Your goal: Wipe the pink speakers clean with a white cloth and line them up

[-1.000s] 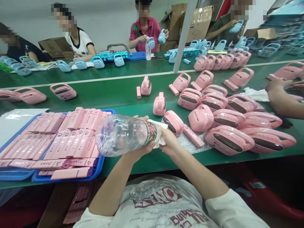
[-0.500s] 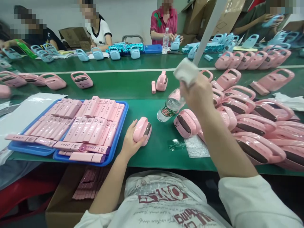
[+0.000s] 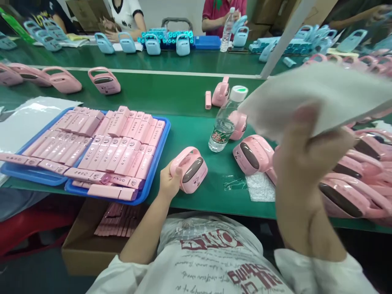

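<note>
My left hand grips a pink handled device with a dark oval window, holding it just above the green table near the front edge. My right hand is raised close to the camera and pinches a white cloth that spreads wide across the right of the view. A clear plastic water bottle with a white-and-green cap stands tilted on the table between my hands, leaning against another pink device.
Blue trays with rows of pink flat parts sit at left. Several pink devices pile at right, a bubble-wrap scrap lies near the edge. Across the green belt, other people handle blue devices. A cardboard box stands below.
The bottle left my hands and now stands on the table. My left hand picked up a pink device and lifted it. My right hand rose toward the camera, the cloth unfolding.
</note>
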Available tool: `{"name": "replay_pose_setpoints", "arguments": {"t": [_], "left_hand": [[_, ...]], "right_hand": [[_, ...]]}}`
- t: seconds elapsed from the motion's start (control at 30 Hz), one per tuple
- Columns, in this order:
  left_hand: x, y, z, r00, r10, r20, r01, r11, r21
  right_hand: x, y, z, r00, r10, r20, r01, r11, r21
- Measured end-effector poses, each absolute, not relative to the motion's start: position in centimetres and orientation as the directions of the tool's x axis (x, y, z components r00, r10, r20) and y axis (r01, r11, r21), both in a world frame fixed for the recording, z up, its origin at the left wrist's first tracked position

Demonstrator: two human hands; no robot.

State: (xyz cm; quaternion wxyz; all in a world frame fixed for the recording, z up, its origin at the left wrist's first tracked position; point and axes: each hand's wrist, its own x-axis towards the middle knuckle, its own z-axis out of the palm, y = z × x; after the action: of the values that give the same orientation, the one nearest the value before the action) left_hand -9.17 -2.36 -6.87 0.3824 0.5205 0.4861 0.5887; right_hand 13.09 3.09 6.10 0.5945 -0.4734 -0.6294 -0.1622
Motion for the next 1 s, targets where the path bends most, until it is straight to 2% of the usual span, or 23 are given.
{"name": "replay_pose_setpoints", "arguments": {"t": [0.03, 0.1, 0.23, 0.33, 0.37, 0.5, 0.53, 0.63, 0.67, 0.8, 0.9, 0.93, 1.0], "left_hand": [[-9.1, -2.3, -6.9, -0.175, 0.955, 0.24, 0.052, -0.234, 0.971], [-9.0, -2.2, -7.0, -0.202, 0.947, 0.25, 0.067, -0.242, 0.968], [-9.0, -2.1, -7.0, -0.294, 0.936, 0.192, 0.042, -0.188, 0.981], [-9.0, -2.0, -6.6, -0.327, 0.941, 0.09, 0.009, -0.092, 0.996], [-8.9, -2.0, -6.4, -0.322, 0.943, 0.082, 0.006, -0.084, 0.996], [-8.3, -1.8, -5.9, -0.297, 0.945, 0.136, -0.022, -0.149, 0.989], [-8.1, -1.8, -5.8, -0.306, 0.942, 0.139, -0.011, -0.149, 0.989], [-8.0, -1.8, -5.7, -0.335, 0.934, 0.122, 0.053, -0.111, 0.992], [-8.1, -1.7, -5.7, -0.314, 0.941, 0.124, 0.057, -0.112, 0.992], [-8.3, -1.5, -5.6, -0.238, 0.952, 0.194, 0.059, -0.185, 0.981], [-8.4, -1.4, -5.7, -0.273, 0.95, 0.153, 0.084, -0.135, 0.987], [-8.4, -1.4, -5.8, -0.286, 0.948, 0.139, 0.08, -0.121, 0.989], [-8.5, -1.4, -5.9, -0.301, 0.943, 0.143, 0.053, -0.133, 0.99]], "right_hand": [[11.9, 2.2, 4.3, 0.034, 0.419, 0.907, 0.792, 0.542, -0.28], [9.2, 0.8, 0.1, -0.131, 0.469, 0.873, 0.748, 0.625, -0.223], [4.8, -1.5, -6.8, -0.272, 0.57, 0.776, 0.648, 0.704, -0.29], [4.0, -2.2, -8.6, -0.479, 0.482, 0.733, 0.497, 0.838, -0.227], [4.2, -2.1, -8.7, -0.503, 0.489, 0.713, 0.471, 0.847, -0.248], [5.0, -1.4, -8.5, -0.378, 0.721, 0.581, 0.522, 0.684, -0.509], [5.0, -1.5, -8.5, -0.374, 0.729, 0.574, 0.532, 0.675, -0.511], [4.9, -1.9, -8.7, -0.503, 0.592, 0.63, 0.506, 0.792, -0.341], [4.9, -2.0, -8.7, -0.516, 0.573, 0.636, 0.496, 0.806, -0.324], [5.1, -1.8, -8.9, -0.368, 0.696, 0.616, 0.523, 0.703, -0.482], [5.0, -2.1, -9.2, -0.469, 0.621, 0.628, 0.461, 0.778, -0.426], [5.0, -2.2, -9.2, -0.481, 0.621, 0.619, 0.44, 0.781, -0.442], [5.1, -2.2, -9.2, -0.382, 0.728, 0.569, 0.393, 0.686, -0.612]]}}
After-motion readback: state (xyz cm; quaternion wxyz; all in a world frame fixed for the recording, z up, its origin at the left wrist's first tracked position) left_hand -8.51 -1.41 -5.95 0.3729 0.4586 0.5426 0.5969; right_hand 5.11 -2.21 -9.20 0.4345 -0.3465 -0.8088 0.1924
